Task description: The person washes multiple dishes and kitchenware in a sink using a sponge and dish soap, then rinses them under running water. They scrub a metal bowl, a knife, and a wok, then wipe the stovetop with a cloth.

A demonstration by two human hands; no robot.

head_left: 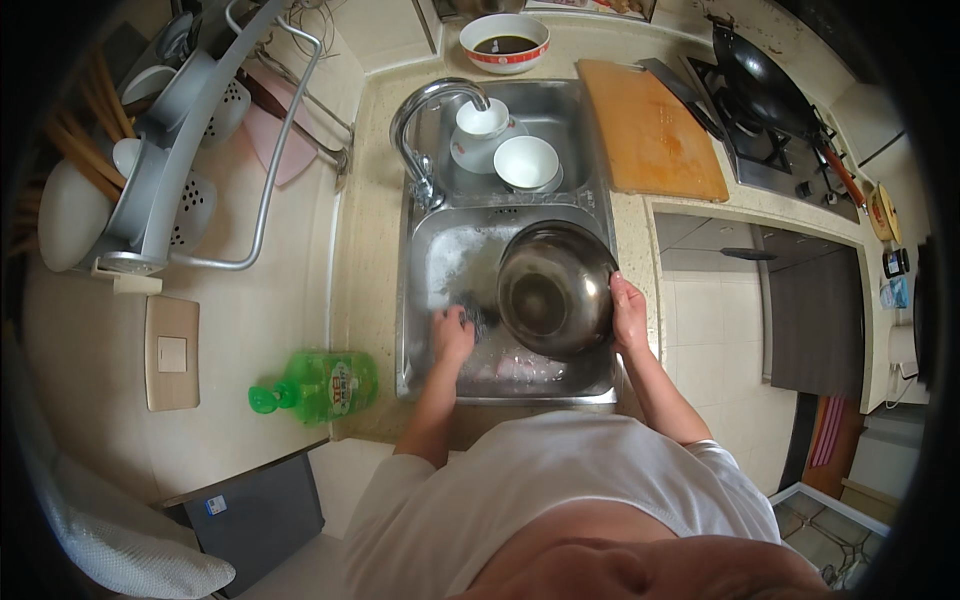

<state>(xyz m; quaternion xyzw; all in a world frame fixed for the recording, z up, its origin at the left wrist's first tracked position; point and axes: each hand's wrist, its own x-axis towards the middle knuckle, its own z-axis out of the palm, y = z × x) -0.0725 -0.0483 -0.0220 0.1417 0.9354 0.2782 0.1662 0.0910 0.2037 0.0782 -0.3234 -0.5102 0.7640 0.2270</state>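
Observation:
My right hand grips the rim of a large stainless steel bowl. The bowl is tilted over the near basin of a double steel sink, its rounded underside facing up. Left of the bowl, my left hand is low in the same basin, with its fingers on a dark, wiry scouring pad. Suds and water cover the basin floor around it. Something pinkish lies under the water near the front wall; I cannot tell what it is.
White bowls sit in the far basin beneath a chrome faucet. Behind stands a red-banded bowl of dark liquid. A cutting board, a cleaver and a wok are right. A green soap bottle stands left.

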